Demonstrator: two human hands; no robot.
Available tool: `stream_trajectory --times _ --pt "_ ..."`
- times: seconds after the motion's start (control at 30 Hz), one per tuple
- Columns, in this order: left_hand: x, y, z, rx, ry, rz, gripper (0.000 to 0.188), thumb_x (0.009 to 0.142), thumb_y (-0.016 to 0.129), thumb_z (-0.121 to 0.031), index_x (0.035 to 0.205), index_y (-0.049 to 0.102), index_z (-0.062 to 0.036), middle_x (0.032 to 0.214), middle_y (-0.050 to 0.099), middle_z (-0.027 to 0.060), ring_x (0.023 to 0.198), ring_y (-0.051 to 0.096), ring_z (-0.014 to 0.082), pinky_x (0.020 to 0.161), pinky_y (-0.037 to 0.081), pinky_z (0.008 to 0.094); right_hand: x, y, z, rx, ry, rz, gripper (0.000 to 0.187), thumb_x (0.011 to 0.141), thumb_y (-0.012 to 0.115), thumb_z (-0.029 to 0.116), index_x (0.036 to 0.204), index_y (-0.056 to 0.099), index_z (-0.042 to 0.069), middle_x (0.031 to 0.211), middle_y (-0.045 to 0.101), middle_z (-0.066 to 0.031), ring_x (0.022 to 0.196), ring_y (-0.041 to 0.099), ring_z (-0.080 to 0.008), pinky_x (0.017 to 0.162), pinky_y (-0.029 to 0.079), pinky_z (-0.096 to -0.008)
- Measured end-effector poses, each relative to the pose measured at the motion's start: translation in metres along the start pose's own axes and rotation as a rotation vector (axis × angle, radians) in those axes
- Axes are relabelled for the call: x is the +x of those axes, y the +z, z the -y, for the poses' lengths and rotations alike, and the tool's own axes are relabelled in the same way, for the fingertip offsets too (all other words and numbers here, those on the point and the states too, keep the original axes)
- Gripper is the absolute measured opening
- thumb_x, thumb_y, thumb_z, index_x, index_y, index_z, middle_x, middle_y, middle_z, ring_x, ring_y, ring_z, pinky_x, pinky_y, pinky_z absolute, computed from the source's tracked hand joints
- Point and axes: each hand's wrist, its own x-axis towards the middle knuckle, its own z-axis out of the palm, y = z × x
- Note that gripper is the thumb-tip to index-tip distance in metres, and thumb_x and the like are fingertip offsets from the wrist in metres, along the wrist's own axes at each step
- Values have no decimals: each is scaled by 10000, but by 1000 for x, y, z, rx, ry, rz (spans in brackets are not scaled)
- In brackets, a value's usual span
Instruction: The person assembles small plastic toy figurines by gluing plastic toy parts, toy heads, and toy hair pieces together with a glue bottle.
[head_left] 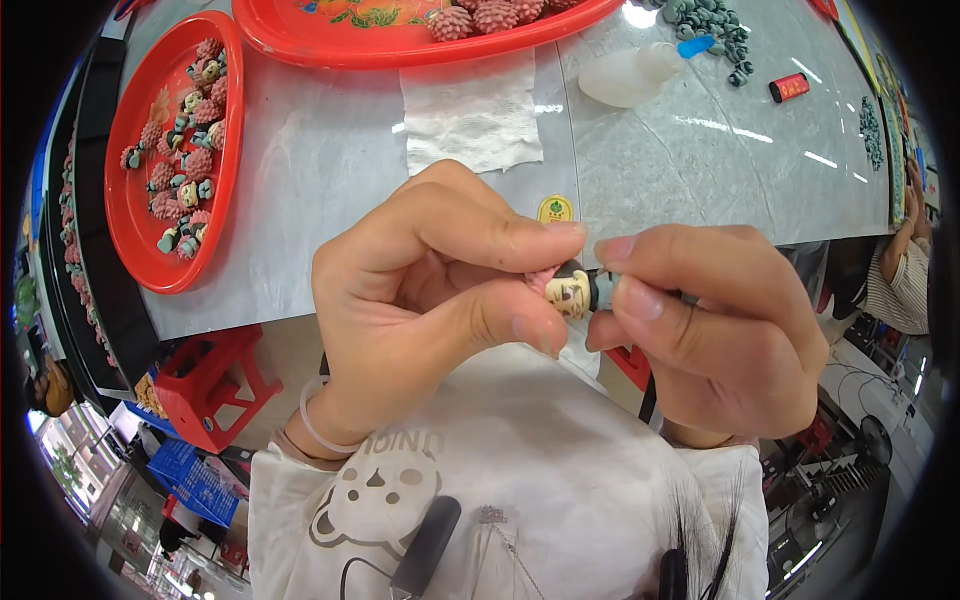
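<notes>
Grey marbled tabletop [310,200] stretching beyond. Small pink, cream and grey-green painted figurine [568,296] bridging gap, long axis running roughly left-right: left hand [420,255] pinching head end between fingers [525,240], right hand [730,325] likewise pinching grey-green end; neither being nearer.

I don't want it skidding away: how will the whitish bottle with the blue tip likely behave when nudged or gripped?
The whitish bottle may roll, since its rounded body appears to lie sideways on the glossy tabletop. Its translucent, plastic-looking wall would probably give when squeezed. It could feel fairly light, though its fill level isn't clear.
</notes>
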Motion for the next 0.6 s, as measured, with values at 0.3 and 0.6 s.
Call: stream_trajectory --times 0.3,0.6 --pt "6 2 -12 93 -68 -58 350 676 682 -237 852 537 28 739 495 64 637 504 99 593 436 210 3 2 -8 -94 -101 54 139 635 605 -103 734 523 -54 819 536 -215 625 560 -185 477 490 -210" --pt "25 -55 -65 961 290 -305 262 772 491 -57 1010 503 51 993 544 131 916 507 174 783 388 258 -12 -29 -32 -109 212 -382 345 644 669 143 936 551 2 960 504 -114 873 486 -205 711 391 -251"
